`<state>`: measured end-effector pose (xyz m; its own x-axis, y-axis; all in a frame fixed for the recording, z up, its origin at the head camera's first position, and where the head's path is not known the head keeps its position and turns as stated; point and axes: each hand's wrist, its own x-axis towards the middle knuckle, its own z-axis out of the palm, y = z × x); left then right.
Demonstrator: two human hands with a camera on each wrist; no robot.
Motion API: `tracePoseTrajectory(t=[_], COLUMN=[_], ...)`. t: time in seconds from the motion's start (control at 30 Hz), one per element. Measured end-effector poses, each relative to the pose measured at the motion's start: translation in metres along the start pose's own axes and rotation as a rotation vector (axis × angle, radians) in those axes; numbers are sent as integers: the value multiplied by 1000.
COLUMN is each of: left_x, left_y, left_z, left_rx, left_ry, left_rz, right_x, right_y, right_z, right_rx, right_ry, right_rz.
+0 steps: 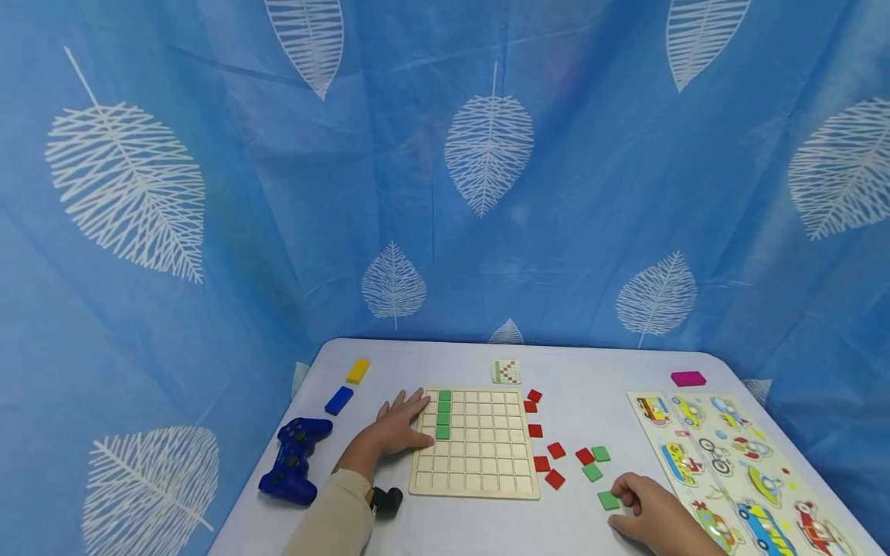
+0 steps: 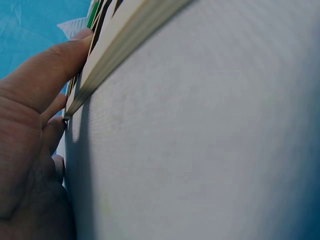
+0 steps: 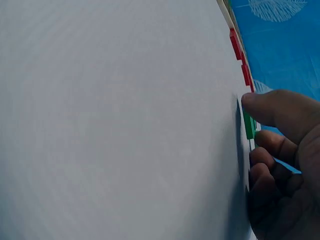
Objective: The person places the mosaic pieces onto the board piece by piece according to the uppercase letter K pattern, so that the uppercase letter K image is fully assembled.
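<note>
My left hand (image 1: 399, 428) rests at the left edge of a wooden grid board (image 1: 480, 485), fingers spread and thumb over the rim. In the left wrist view the thumb (image 2: 60, 62) lies against the board's edge (image 2: 107, 57). Several green tiles (image 1: 443, 418) fill part of a column near that side. To the right, my right hand (image 1: 653, 513) is low over the table with bent fingers, thumb and fingertips apart. Its fingertips are right at the edge of a loose green tile (image 1: 607, 501). That tile (image 3: 249, 126) shows behind the thumb in the right wrist view.
Red tiles (image 1: 541, 463) and two more green tiles (image 1: 592, 472) lie right of the board. A pattern card (image 1: 506, 372) sits behind it. At left are a blue game controller (image 1: 292, 463), blue block (image 1: 339, 400) and yellow block (image 1: 358, 371); at right, a picture puzzle board (image 1: 730, 494) and pink block (image 1: 688, 378).
</note>
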<state>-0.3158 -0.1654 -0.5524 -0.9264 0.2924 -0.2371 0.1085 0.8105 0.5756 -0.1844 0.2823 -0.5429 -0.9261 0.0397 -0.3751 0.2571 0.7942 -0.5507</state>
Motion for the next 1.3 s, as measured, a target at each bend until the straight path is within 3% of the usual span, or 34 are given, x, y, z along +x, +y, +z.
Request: tracePoseTrajectory(t=[0.33,0.9,1.3], left_x=[0,0,-4], left_y=[1,0,3], left_z=[-2,-1,0], left_rx=[-6,-17,-33], left_ry=[2,-1,-1], left_rz=[7,6,-4], right_x=[3,2,1], right_y=[-1,-6,-13], right_z=[5,3,3], right_rx=[-12,-2,68], right_ry=[66,48,115], right_rz=[8,52,-46])
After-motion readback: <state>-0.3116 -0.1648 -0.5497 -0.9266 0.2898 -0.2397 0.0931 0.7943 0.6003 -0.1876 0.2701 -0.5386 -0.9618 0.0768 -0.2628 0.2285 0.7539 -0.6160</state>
